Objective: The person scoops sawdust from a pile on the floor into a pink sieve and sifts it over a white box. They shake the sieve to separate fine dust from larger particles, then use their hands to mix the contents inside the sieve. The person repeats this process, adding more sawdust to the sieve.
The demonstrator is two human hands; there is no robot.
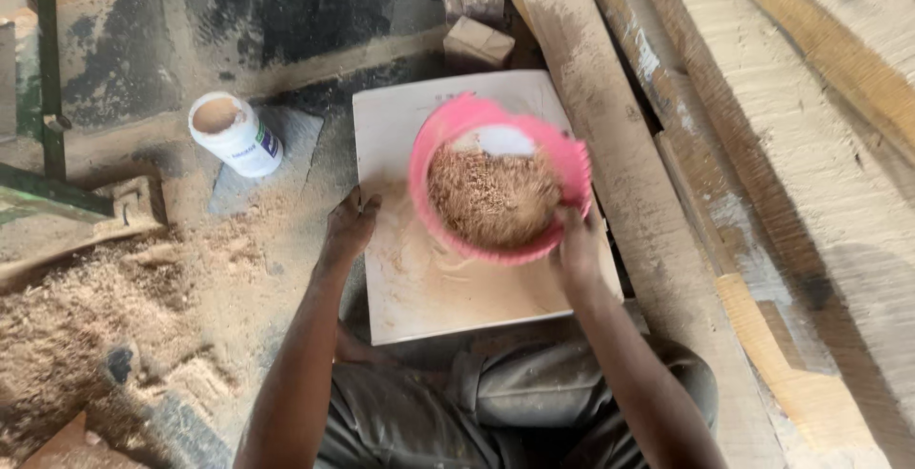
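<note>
A pink bowl (pixel 499 183), heaped with sawdust (pixel 493 197) and showing a pale patch at its far inner side, is held tilted above a white board (pixel 429 278) that lies flat on the ground. The bowl's near rim is gripped by the right hand (pixel 579 248), whose fingers are closed over the edge; the fingertips are hidden behind the rim. The left hand (pixel 348 228) is pressed on the board's left edge, with the fingers curled down; whether anything is pinched beneath them cannot be told. A thin smear of sawdust is seen on the board below the bowl. A white tub (pixel 234 132), open and filled with brownish powder, stands on the dusty floor well to the left of the board. Loose wood shavings (pixel 105 297) are piled at lower left. Long rough planks (pixel 762 145) are laid along the right side, cut off by the frame. A small wooden block (pixel 477 43) rests just beyond the board. The person's knees are partly hidden by the forearms.
</note>
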